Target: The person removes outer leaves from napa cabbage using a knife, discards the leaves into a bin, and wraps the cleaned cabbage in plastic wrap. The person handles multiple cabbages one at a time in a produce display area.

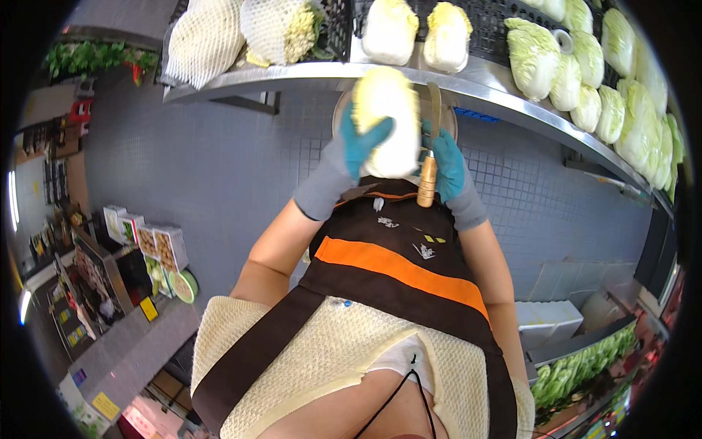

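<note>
A napa cabbage, pale yellow at its leafy end and white at its base, is held up in front of my apron, slightly blurred. My left hand, in a teal-coated glove with a grey cuff, grips it from the left, thumb across its front. At the cabbage's right side is my right hand, gloved alike, with a knife in its hold. The wooden handle points down towards the apron and the narrow blade points up towards the counter. Some right fingers are hidden behind the knife and cabbage; whether they touch the cabbage I cannot tell.
Beyond my hands runs a metal-edged counter. Two trimmed cabbages stand there, with net-wrapped produce at left and several cabbages at right. A round container sits below, partly hidden. Boxes of produce stand behind left.
</note>
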A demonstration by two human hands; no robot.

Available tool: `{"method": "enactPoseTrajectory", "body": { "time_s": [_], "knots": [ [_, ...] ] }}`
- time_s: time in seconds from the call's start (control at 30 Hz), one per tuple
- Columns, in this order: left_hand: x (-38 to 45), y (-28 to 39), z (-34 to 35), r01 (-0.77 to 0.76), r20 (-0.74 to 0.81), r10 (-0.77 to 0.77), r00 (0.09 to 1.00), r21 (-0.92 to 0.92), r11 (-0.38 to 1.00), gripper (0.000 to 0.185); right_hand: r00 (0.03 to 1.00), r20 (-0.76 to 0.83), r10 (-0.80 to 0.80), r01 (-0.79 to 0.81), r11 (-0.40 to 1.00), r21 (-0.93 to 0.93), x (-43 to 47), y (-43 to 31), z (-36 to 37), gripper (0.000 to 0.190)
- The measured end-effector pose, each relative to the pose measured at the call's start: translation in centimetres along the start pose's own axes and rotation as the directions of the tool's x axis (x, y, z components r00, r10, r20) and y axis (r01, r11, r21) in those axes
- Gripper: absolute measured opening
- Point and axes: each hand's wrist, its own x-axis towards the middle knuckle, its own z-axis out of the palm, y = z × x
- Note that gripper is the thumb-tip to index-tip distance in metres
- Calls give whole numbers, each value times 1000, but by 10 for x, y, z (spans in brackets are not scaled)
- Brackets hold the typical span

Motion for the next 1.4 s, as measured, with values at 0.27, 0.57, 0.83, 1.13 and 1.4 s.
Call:
{"method": "enactPoseTrajectory", "body": {
  "time_s": [0.27, 0.57, 0.83, 1.13, 1.4],
  "knots": [
    [-37, 13, 7, 77, 340, -114, 933, 120, 990, 56, 977, 101, 186, -198, 636, 746, -19, 25, -36, 95],
    [-20, -62, -43, -137, 538, -424, 729, 721, 679, 40, 950, -196, 243, 4, 618, 786, -24, 25, -45, 63],
    [21, -96, -83, 134, 25, -217, 976, 719, 682, 54, 994, 41, 98, -80, 443, 893, -21, 30, -49, 65],
    [14, -41, -38, -281, 217, 180, 959, 779, 561, 53, 947, 27, 321, -171, 430, 886, -7, 39, -44, 63],
    [31, 18, 15, -903, 925, 230, 303, 356, -242, 62, 801, 463, 381, -561, 204, 803, 10, 45, -42, 61]
  ]
}}
